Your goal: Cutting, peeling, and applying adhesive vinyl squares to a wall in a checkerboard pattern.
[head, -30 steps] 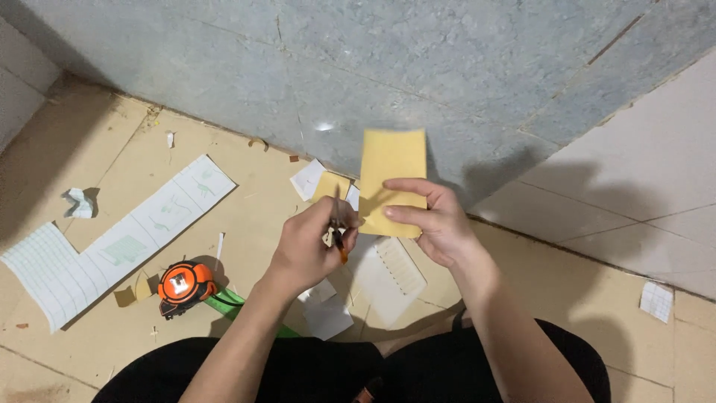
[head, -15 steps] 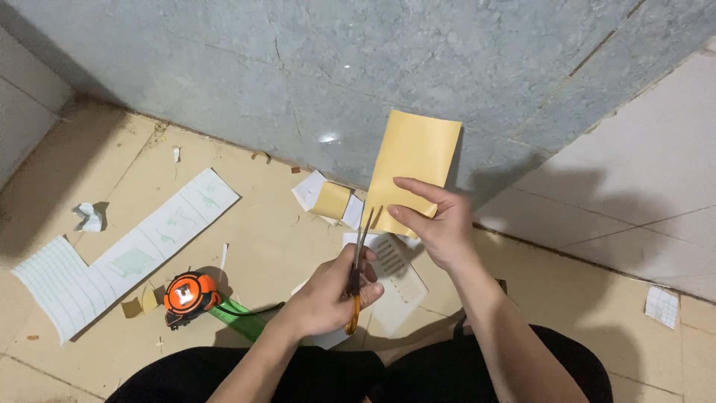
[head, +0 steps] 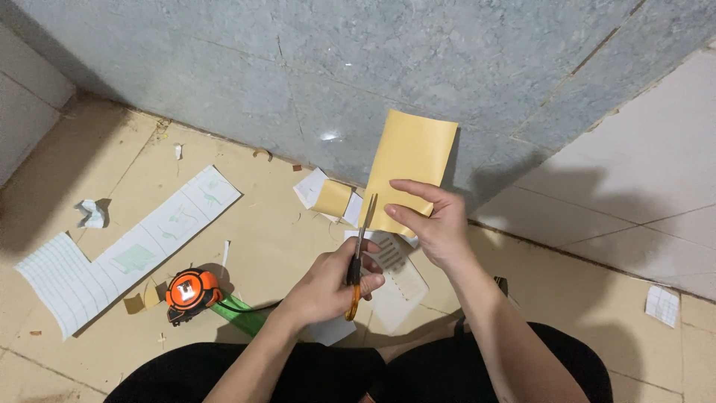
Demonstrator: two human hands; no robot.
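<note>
The left hand (head: pixel 328 287) is closed around the orange handles of one pair of scissors (head: pixel 358 257), fingers curled through and over the loops, with the blades pointing up and away. The blade tips sit at the lower left corner of a yellow card (head: pixel 406 168). The right hand (head: pixel 436 220) pinches that card by its bottom edge, thumb in front and fingers stretched across it, holding it upright just right of the blades. Whether the blades are parted or together cannot be told.

No container shows anywhere on the floor (head: pixel 283 224); everything lies loose on it.

Counted around the grip: one yellow card in hand, and one smaller yellow square (head: pixel 332 198) lying up and left of the blades on two or so white scraps (head: pixel 308 186). Directly under the hands lies one white lined sheet (head: pixel 399 280). Down and left of the left hand sits one orange tape measure (head: pixel 190 292), touching a green strip (head: pixel 239 317). Farther left is one long white sheet (head: pixel 123 250) with pale green prints. One crumpled white bit (head: pixel 92 213) lies well left of that, and one small white scrap (head: pixel 662 304) lies well off to the right of the right arm.
</note>
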